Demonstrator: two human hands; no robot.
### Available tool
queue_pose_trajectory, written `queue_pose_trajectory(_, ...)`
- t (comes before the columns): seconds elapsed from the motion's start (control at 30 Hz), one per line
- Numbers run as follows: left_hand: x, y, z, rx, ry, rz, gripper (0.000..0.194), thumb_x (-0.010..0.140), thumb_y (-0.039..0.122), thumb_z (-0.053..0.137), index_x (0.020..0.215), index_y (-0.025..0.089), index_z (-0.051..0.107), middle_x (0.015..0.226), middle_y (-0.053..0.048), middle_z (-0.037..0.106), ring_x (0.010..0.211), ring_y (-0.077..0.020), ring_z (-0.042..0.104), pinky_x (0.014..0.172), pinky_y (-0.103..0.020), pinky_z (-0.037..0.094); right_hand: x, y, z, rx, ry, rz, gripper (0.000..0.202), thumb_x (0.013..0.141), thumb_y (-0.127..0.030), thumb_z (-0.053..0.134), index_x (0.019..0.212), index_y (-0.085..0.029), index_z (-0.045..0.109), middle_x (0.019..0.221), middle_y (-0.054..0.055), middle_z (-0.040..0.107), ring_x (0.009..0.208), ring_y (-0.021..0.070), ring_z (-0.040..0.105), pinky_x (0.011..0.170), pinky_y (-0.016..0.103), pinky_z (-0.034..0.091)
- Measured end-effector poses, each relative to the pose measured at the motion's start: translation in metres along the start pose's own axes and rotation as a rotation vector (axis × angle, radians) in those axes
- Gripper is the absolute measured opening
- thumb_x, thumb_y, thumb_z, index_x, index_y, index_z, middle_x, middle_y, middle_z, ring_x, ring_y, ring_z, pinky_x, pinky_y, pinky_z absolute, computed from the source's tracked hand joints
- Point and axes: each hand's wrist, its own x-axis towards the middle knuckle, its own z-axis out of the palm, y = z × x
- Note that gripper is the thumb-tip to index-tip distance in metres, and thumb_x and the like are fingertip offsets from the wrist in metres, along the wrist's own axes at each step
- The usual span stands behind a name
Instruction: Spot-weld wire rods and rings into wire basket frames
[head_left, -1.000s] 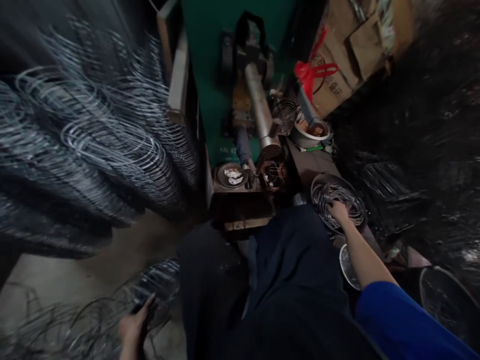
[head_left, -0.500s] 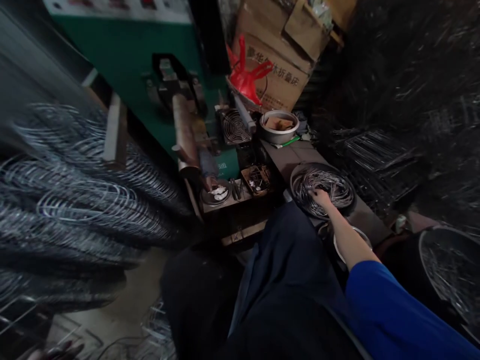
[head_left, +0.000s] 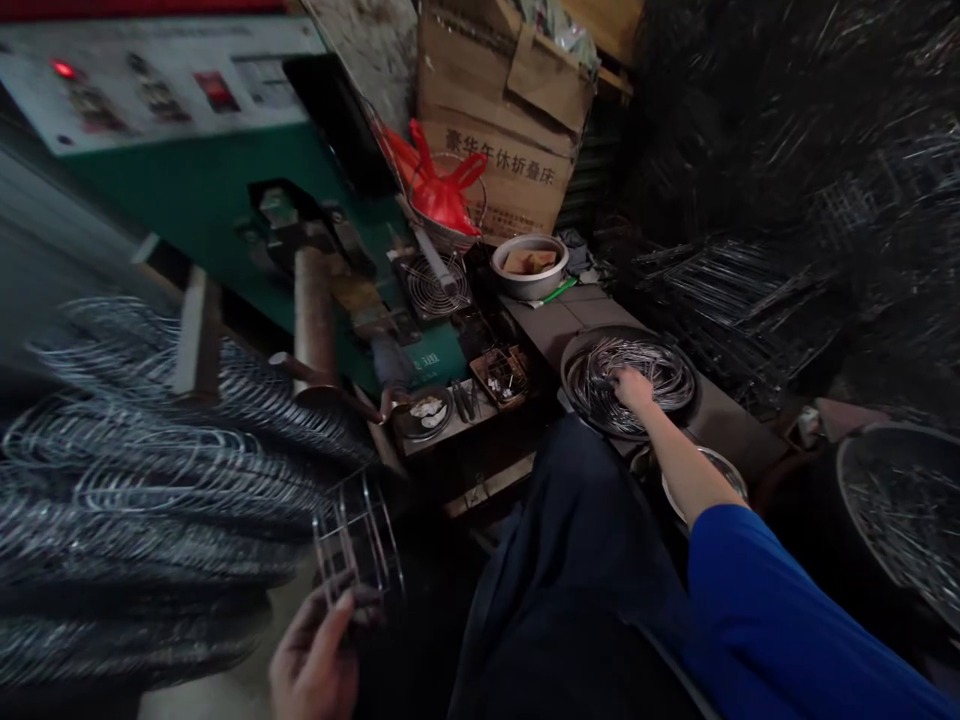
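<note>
My left hand [head_left: 322,640], low at centre-left, is closed on a small wire frame [head_left: 358,530] made of several thin metal rods. The frame stands up from the fingers beside the stacked wire coils. On the right, my right hand [head_left: 634,388] reaches into a dark round basin [head_left: 571,410] full of bent wire rings [head_left: 667,375]. Its fingers are bent in against the rings, and the fingertips are partly hidden among them.
A green machine [head_left: 180,200] with a metal arm [head_left: 311,310] stands ahead. Stacked wire rings [head_left: 150,480] fill the left. A small dish [head_left: 420,432], a pale bowl [head_left: 529,285], a cardboard box [head_left: 502,150] and a dark bucket [head_left: 851,500] of wire pieces are around.
My left hand has risen from the bottom left corner toward the centre with the wire frame. My right hand stays in the basin. The view has shifted, showing more of the machine's panel.
</note>
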Motion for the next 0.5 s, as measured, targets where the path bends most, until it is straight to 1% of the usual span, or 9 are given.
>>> queue_pose_trajectory(0.07,0.001,-0.012,0.010,-0.033,-0.033,-0.039,0.036,0.054,0.036,0.084,0.087,0.028,0.073,0.070,0.003,0.071,0.053,-0.0154,0.062,0.049,-0.025,0.053,-0.002,0.000,-0.004,-0.009,0.022,-0.004,0.033,0.099,-0.025,0.042,0.117,-0.013,0.067,0.128,0.017,0.058,0.117,0.0266,0.054,0.090,0.031,0.045)
queue_pose_trajectory(0.17,0.002,-0.023,0.022,0.025,-0.052,0.005,0.038,0.057,0.039,0.083,0.092,0.026,0.073,0.072,0.002,0.071,0.054,-0.0168,0.063,0.050,-0.027,0.054,-0.004,-0.002,-0.010,-0.016,0.045,-0.007,0.036,0.100,-0.022,0.037,0.118,-0.009,0.066,0.127,0.020,0.057,0.119,0.0282,0.051,0.092,0.033,0.044)
queue_pose_trajectory(0.27,0.002,-0.026,0.031,0.063,-0.095,0.038,0.042,0.060,0.042,0.082,0.098,0.027,0.072,0.075,0.001,0.071,0.056,-0.0194,0.064,0.051,-0.031,0.055,-0.005,-0.008,-0.014,-0.003,0.047,-0.022,0.038,0.099,-0.019,0.034,0.119,-0.009,0.065,0.127,0.021,0.057,0.120,0.0290,0.048,0.093,0.035,0.044)
queue_pose_trajectory(0.33,0.001,-0.025,0.037,0.049,-0.132,0.035,0.044,0.062,0.043,0.081,0.102,0.028,0.071,0.076,0.001,0.070,0.055,-0.0187,0.063,0.052,-0.030,0.055,-0.007,-0.011,-0.015,0.025,0.040,-0.034,0.037,0.098,-0.018,0.035,0.118,-0.011,0.066,0.127,0.021,0.057,0.120,0.0292,0.048,0.093,0.037,0.044)
queue_pose_trajectory(0.43,0.001,-0.024,0.045,-0.040,-0.176,-0.009,0.044,0.065,0.043,0.080,0.104,0.026,0.070,0.074,0.001,0.069,0.054,-0.0155,0.060,0.051,-0.027,0.053,-0.009,-0.017,-0.018,0.114,0.057,-0.028,0.033,0.096,-0.017,0.038,0.114,-0.015,0.066,0.125,0.019,0.059,0.118,0.0289,0.049,0.094,0.038,0.044)
queue_pose_trajectory(0.5,0.002,-0.026,0.048,-0.117,-0.201,-0.060,0.046,0.065,0.043,0.081,0.105,0.023,0.069,0.073,0.001,0.068,0.054,-0.0145,0.058,0.050,-0.026,0.051,-0.009,-0.020,-0.021,0.214,0.100,-0.008,0.028,0.094,-0.017,0.042,0.109,-0.015,0.066,0.122,0.018,0.061,0.115,0.0287,0.052,0.094,0.039,0.043)
